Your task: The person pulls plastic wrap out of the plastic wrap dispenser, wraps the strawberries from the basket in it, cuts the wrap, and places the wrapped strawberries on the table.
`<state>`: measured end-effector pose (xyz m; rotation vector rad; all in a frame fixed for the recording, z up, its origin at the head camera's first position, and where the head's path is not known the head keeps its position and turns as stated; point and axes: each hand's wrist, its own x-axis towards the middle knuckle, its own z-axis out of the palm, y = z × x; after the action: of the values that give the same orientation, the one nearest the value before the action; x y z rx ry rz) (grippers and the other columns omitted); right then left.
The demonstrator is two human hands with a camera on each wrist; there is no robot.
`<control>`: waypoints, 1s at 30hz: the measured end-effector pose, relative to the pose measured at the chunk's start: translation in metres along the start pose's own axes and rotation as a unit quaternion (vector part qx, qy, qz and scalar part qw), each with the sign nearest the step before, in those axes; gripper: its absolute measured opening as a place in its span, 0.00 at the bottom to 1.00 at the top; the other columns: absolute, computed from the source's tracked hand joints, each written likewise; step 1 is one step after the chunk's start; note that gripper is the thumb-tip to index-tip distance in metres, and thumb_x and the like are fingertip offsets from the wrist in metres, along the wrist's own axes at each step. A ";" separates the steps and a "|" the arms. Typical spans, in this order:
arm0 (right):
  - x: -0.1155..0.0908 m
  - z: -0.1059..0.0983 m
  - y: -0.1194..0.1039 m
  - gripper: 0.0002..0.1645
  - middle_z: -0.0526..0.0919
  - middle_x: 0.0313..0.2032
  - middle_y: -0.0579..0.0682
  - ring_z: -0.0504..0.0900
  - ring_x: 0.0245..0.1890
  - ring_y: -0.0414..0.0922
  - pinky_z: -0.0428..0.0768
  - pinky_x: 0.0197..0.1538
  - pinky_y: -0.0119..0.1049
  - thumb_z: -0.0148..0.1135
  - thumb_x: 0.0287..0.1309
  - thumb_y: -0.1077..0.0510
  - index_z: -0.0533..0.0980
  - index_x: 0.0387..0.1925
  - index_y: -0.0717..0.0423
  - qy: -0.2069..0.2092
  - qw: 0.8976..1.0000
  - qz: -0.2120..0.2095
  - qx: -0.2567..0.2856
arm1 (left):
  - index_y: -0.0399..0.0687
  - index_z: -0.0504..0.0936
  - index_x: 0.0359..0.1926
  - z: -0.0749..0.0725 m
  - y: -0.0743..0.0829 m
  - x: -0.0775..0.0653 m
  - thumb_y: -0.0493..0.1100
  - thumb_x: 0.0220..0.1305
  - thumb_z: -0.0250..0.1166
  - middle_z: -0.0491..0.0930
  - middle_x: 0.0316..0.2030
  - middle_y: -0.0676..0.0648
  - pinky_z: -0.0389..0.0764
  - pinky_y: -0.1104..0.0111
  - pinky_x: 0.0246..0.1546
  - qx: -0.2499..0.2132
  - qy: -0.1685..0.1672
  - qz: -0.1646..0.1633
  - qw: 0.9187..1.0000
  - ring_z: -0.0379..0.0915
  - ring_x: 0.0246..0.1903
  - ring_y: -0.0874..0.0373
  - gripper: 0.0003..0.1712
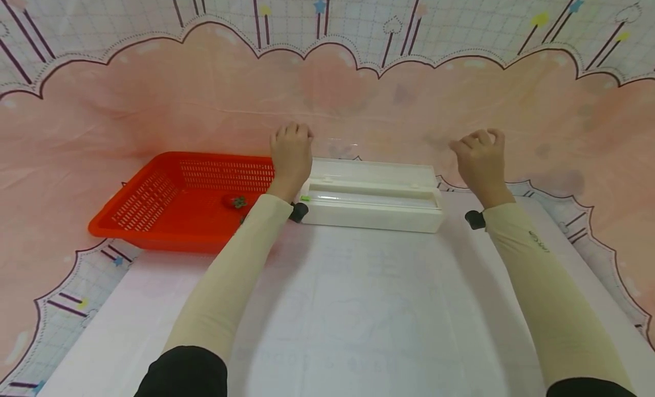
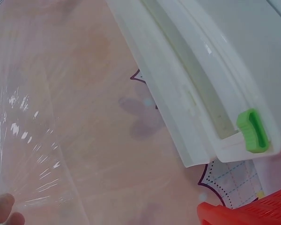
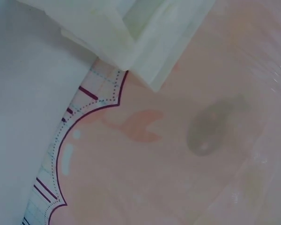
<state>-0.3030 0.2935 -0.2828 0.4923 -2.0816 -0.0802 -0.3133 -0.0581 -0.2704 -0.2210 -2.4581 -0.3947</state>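
Note:
A sheet of clear cling film [image 2: 35, 154] is stretched above the cloth beyond a white film dispenser [image 1: 373, 215], which stands with its lid raised. My left hand [image 1: 291, 161] is over the dispenser's far left corner and pinches the film; creases run out from its fingertips [image 2: 2, 206] in the left wrist view. Off the dispenser's right end, my right hand [image 1: 481, 158] is raised with curled fingers at the film's other side. Film glints show in the right wrist view, where that hand is out of sight. A green slider [image 2: 253, 131] sits at the dispenser's left end.
An orange-red plastic basket [image 1: 153, 238] stands left of the dispenser, partly behind my left arm. Inside it lies a red tomato with a green stem top [image 1: 239, 202]. A white board [image 1: 368, 317] lies under them, on a patterned pink cloth [image 1: 348, 101].

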 end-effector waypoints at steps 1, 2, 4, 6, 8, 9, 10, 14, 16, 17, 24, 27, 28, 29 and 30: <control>0.001 0.000 0.000 0.08 0.85 0.32 0.63 0.78 0.37 0.59 0.68 0.55 0.59 0.55 0.58 0.70 0.81 0.33 0.65 0.003 1.000 0.001 -0.001 | 0.45 0.79 0.43 0.000 0.000 0.001 0.43 0.67 0.55 0.79 0.46 0.42 0.69 0.57 0.56 0.000 0.001 0.001 1.000 0.72 0.49 0.48 0.09; 0.002 -0.001 0.000 0.08 0.85 0.32 0.64 0.78 0.37 0.59 0.68 0.56 0.59 0.55 0.58 0.70 0.81 0.33 0.65 0.004 1.000 0.002 -0.001 | 0.45 0.79 0.44 -0.001 0.000 0.001 0.43 0.68 0.55 0.79 0.46 0.42 0.69 0.57 0.56 0.000 0.002 0.002 1.000 0.72 0.49 0.48 0.10; 0.003 -0.002 0.001 0.08 0.85 0.32 0.64 0.78 0.37 0.59 0.68 0.56 0.59 0.55 0.58 0.71 0.81 0.33 0.65 0.010 1.000 0.005 0.000 | 0.45 0.79 0.44 -0.002 0.001 0.003 0.43 0.68 0.55 0.79 0.46 0.42 0.69 0.58 0.56 -0.001 0.003 0.003 1.000 0.72 0.49 0.48 0.10; 0.005 -0.002 0.001 0.09 0.85 0.32 0.64 0.78 0.37 0.59 0.68 0.56 0.58 0.55 0.58 0.71 0.81 0.33 0.65 0.015 1.000 0.009 0.004 | 0.45 0.78 0.44 -0.003 0.002 0.004 0.43 0.67 0.55 0.78 0.46 0.42 0.69 0.58 0.56 -0.002 0.001 0.003 1.000 0.71 0.49 0.48 0.09; 0.006 -0.003 0.003 0.09 0.84 0.32 0.64 0.78 0.37 0.59 0.67 0.56 0.59 0.54 0.58 0.71 0.81 0.33 0.65 0.018 1.000 0.010 0.011 | 0.45 0.79 0.44 -0.004 0.003 0.006 0.43 0.67 0.55 0.78 0.47 0.42 0.69 0.57 0.57 -0.002 0.002 0.002 1.000 0.71 0.50 0.48 0.10; 0.006 -0.003 0.004 0.09 0.84 0.31 0.64 0.77 0.36 0.59 0.67 0.56 0.59 0.54 0.58 0.71 0.81 0.32 0.64 0.022 1.000 0.012 0.015 | 0.45 0.79 0.44 -0.005 0.004 0.006 0.44 0.67 0.56 0.78 0.47 0.43 0.69 0.57 0.58 0.000 0.001 0.001 1.000 0.71 0.50 0.48 0.10; 0.007 -0.003 0.004 0.09 0.84 0.31 0.64 0.77 0.36 0.59 0.67 0.56 0.59 0.54 0.58 0.71 0.81 0.32 0.64 0.024 0.999 0.013 0.018 | 0.45 0.79 0.44 -0.006 0.004 0.007 0.44 0.67 0.55 0.78 0.47 0.42 0.68 0.57 0.58 0.000 0.001 0.000 1.000 0.71 0.50 0.48 0.10; 0.009 -0.005 0.005 0.09 0.84 0.31 0.64 0.77 0.37 0.59 0.66 0.56 0.59 0.54 0.58 0.71 0.81 0.32 0.64 0.028 0.999 0.017 0.030 | 0.46 0.78 0.45 -0.008 0.005 0.008 0.44 0.68 0.55 0.78 0.48 0.42 0.69 0.57 0.58 0.005 0.001 -0.004 1.000 0.71 0.51 0.48 0.10; 0.010 -0.006 0.004 0.09 0.84 0.31 0.64 0.77 0.37 0.59 0.66 0.56 0.59 0.54 0.59 0.70 0.81 0.33 0.64 0.030 0.999 0.019 0.033 | 0.46 0.78 0.45 -0.009 0.005 0.009 0.44 0.68 0.55 0.78 0.48 0.42 0.69 0.57 0.57 0.004 0.003 -0.006 1.000 0.71 0.51 0.48 0.10; 0.011 -0.006 0.004 0.09 0.84 0.31 0.64 0.77 0.37 0.59 0.66 0.56 0.59 0.53 0.59 0.70 0.81 0.33 0.64 0.031 0.999 0.019 0.032 | 0.46 0.78 0.45 -0.010 0.005 0.009 0.44 0.68 0.55 0.78 0.48 0.42 0.69 0.57 0.57 0.002 0.003 -0.007 1.000 0.71 0.51 0.48 0.10; 0.014 -0.009 0.004 0.10 0.84 0.31 0.63 0.77 0.37 0.59 0.66 0.55 0.59 0.53 0.61 0.69 0.81 0.33 0.64 0.042 0.999 0.016 0.020 | 0.46 0.79 0.44 -0.013 0.005 0.011 0.45 0.68 0.55 0.78 0.47 0.42 0.69 0.58 0.57 -0.007 0.022 -0.006 1.000 0.72 0.51 0.48 0.11; 0.015 -0.010 0.005 0.10 0.84 0.31 0.63 0.77 0.37 0.59 0.66 0.55 0.59 0.53 0.62 0.68 0.81 0.33 0.65 0.047 0.999 0.018 0.017 | 0.46 0.79 0.44 -0.014 0.005 0.012 0.44 0.67 0.55 0.79 0.47 0.43 0.69 0.57 0.57 -0.015 0.028 -0.008 0.999 0.72 0.50 0.48 0.10; 0.016 -0.011 0.005 0.10 0.84 0.31 0.64 0.77 0.37 0.59 0.66 0.55 0.59 0.53 0.62 0.67 0.81 0.33 0.65 0.047 0.999 0.018 0.015 | 0.46 0.79 0.44 -0.015 0.006 0.012 0.44 0.67 0.56 0.79 0.47 0.43 0.68 0.57 0.57 -0.017 0.029 -0.010 0.999 0.72 0.50 0.48 0.10; 0.016 -0.011 0.005 0.10 0.84 0.31 0.64 0.77 0.37 0.59 0.66 0.55 0.59 0.52 0.62 0.67 0.81 0.33 0.65 0.048 0.999 0.019 0.014 | 0.46 0.79 0.44 -0.016 0.006 0.012 0.44 0.67 0.56 0.79 0.47 0.43 0.68 0.57 0.57 -0.020 0.030 -0.011 0.999 0.72 0.50 0.48 0.10; 0.016 -0.012 0.005 0.10 0.84 0.31 0.64 0.77 0.37 0.59 0.66 0.56 0.59 0.52 0.62 0.67 0.81 0.33 0.65 0.048 0.998 0.021 0.014 | 0.46 0.79 0.44 -0.016 0.006 0.013 0.44 0.67 0.56 0.79 0.48 0.43 0.68 0.57 0.58 -0.021 0.031 -0.011 0.999 0.72 0.50 0.48 0.10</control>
<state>-0.3025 0.2937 -0.2623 0.4601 -1.9994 -0.0020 -0.3126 -0.0569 -0.2493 -0.1958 -2.3939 -0.4575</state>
